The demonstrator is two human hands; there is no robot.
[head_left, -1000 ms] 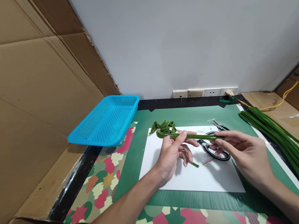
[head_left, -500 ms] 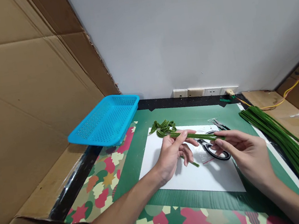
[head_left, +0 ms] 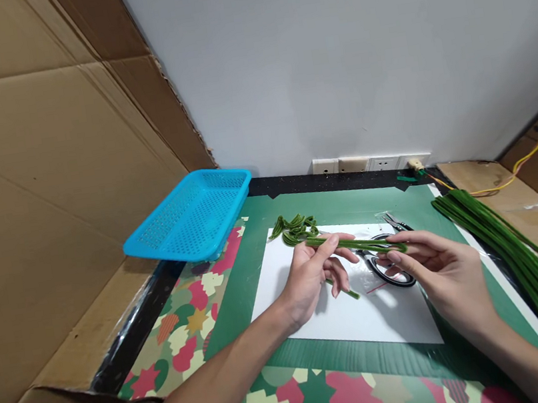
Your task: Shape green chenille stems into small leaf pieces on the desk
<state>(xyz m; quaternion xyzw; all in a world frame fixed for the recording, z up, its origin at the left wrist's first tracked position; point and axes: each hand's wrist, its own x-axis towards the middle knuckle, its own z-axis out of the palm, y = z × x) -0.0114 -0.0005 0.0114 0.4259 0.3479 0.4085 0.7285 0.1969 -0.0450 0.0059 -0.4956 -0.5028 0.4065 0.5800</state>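
Observation:
My left hand (head_left: 313,272) pinches a length of folded green pipe cleaners (head_left: 356,243) between thumb and forefinger, its other fingers loosely curled below. At the right end of the same pipe cleaners, my right hand (head_left: 441,273) holds the bent tip between thumb and fingers. Behind my left hand lie several green pipe cleaners bent into loops (head_left: 297,225). A short green piece (head_left: 351,294) shows below my left fingers. Black-handled scissors (head_left: 397,281) lie on the white sheet (head_left: 364,332), partly hidden behind my right fingers.
Dark-handled pliers (head_left: 396,223) lie behind the scissors. A large bundle of long green pipe cleaners (head_left: 517,272) stretches along the right. A blue plastic basket (head_left: 191,220) stands at the back left. Cardboard (head_left: 35,196) walls the left side; sockets (head_left: 354,164) line the wall.
The pipe cleaners' right end now shows as a rounded bend at my right fingertips. Both hands have stayed nearly in place.

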